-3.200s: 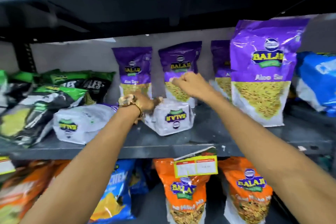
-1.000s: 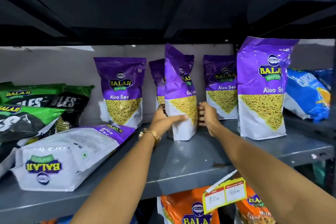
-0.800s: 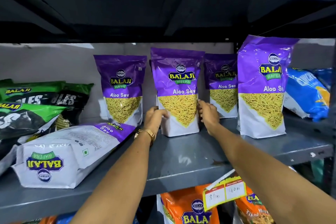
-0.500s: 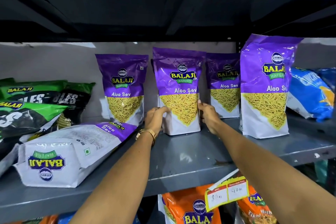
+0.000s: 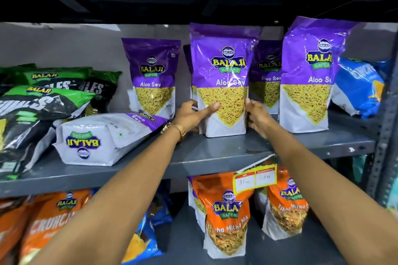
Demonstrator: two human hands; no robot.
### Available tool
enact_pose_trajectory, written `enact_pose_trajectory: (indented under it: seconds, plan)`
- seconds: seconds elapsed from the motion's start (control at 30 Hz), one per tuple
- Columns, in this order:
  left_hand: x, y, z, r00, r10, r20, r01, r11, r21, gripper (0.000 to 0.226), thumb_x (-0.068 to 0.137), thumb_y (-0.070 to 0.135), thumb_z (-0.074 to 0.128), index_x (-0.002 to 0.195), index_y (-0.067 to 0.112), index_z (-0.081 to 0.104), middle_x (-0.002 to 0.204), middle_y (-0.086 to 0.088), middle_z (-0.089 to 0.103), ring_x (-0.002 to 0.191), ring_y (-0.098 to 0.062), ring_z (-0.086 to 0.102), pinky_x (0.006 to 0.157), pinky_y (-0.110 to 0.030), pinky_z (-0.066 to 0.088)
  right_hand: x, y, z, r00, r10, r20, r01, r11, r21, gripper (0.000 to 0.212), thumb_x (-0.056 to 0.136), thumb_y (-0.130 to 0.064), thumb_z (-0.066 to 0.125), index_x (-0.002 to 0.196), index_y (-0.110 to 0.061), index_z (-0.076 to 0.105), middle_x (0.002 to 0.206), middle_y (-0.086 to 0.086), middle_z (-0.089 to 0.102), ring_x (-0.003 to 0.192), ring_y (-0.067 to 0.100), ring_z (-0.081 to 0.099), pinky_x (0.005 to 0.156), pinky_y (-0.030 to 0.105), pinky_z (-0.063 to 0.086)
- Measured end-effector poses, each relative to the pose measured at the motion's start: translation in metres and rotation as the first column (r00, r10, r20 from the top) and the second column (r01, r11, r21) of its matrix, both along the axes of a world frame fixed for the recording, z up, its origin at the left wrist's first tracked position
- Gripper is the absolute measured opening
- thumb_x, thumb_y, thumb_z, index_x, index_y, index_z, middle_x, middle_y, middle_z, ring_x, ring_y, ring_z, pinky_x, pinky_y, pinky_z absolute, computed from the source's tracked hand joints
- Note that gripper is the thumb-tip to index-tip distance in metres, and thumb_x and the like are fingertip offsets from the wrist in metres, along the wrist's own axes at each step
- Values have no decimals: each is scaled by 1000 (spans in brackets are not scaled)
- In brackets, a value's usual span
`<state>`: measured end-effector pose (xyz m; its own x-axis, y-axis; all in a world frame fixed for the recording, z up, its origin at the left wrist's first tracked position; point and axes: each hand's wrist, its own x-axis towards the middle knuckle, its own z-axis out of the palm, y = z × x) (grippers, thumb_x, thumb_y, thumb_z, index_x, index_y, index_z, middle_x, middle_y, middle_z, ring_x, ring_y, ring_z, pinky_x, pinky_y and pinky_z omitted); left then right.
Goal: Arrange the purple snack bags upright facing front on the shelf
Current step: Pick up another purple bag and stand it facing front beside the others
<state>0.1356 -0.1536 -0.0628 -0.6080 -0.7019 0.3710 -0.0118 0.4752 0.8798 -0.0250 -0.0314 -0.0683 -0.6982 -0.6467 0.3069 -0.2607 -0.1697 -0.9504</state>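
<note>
On a grey metal shelf (image 5: pixel 215 157), crinkled green-and-black foil bags (image 5: pixel 38 109) run off the left edge, and right of them one glossy purple-and-white snack pouch lies flat (image 5: pixel 103 137), label upside down. Right again, the left hand (image 5: pixel 191 114) and right hand (image 5: pixel 256 114) clamp the sides of an upright, front-facing purple pouch (image 5: pixel 224 84), fingers wrapped partly behind it. That held pouch hides most of a pouch behind; three more purple pouches (image 5: pixel 154 77) stand around it, one half covered.
</note>
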Motion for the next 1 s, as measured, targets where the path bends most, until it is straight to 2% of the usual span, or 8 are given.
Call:
enact_pose_trajectory:
  seconds: [0.13,0.33,0.47,0.53,0.6,0.7,0.9,1.0]
  plan:
    - [2,16,-8,998,27,-61,-32,996,-88,73,50,74,72,88,14,54,73,-4,45,67,-16,45,56,-41,51,-2,9,-13,996,-35,-79,28,996,-86,36,104,-29,32,104,-11,63,94,7,68,73,6,60,56,12,46]
    - [9,31,-10,993,110,-35,-115,965,-235,61,67,69,64,79,12,44,68,0,39,64,-20,39,56,-33,31,2,10,-13,993,-63,-101,48,989,-137,42,104,-27,33,117,1,61,94,4,65,74,5,54,57,8,46]
    - [11,34,-12,991,137,4,-132,966,-224,77,73,66,63,105,-4,55,104,-30,62,97,-44,58,81,-48,46,5,13,-15,997,-21,-79,9,988,-151,44,103,-26,34,121,7,57,119,22,64,102,25,60,94,37,49]
    - [10,36,-14,990,144,-4,-141,966,-217,51,76,61,64,87,13,56,81,-9,63,80,-32,56,67,-39,45,6,14,-14,995,-51,-82,40,990,-138,44,103,-28,34,122,3,58,128,25,61,116,31,58,104,42,44]
    - [10,42,-14,993,120,-9,-119,964,-237,45,80,56,62,103,18,54,90,8,57,85,-15,52,77,-29,43,9,17,-13,973,-172,-156,155,981,-113,48,103,-34,31,118,1,60,127,24,62,118,32,57,97,38,43]
    - [16,49,-12,984,156,-88,-176,931,-319,82,88,47,57,148,10,16,130,3,44,116,-13,47,102,-28,36,16,27,-10,879,-386,-281,321,913,-252,47,104,-32,28,112,1,60,116,25,65,113,36,58,86,34,39]
    - [57,36,20,949,304,-79,-281,711,-645,56,90,41,54,136,13,40,125,-12,56,115,-25,55,95,-39,48,41,48,7,493,-672,-553,355,736,-577,38,99,-34,40,118,-10,62,116,12,64,106,26,51,94,31,33]
    - [90,12,50,892,433,127,-173,589,-790,45,87,40,59,121,12,51,116,-15,61,109,-33,57,93,-43,46,80,49,24,499,-524,-690,101,826,-554,44,95,-46,38,94,-13,67,90,7,68,87,22,54,74,28,36]
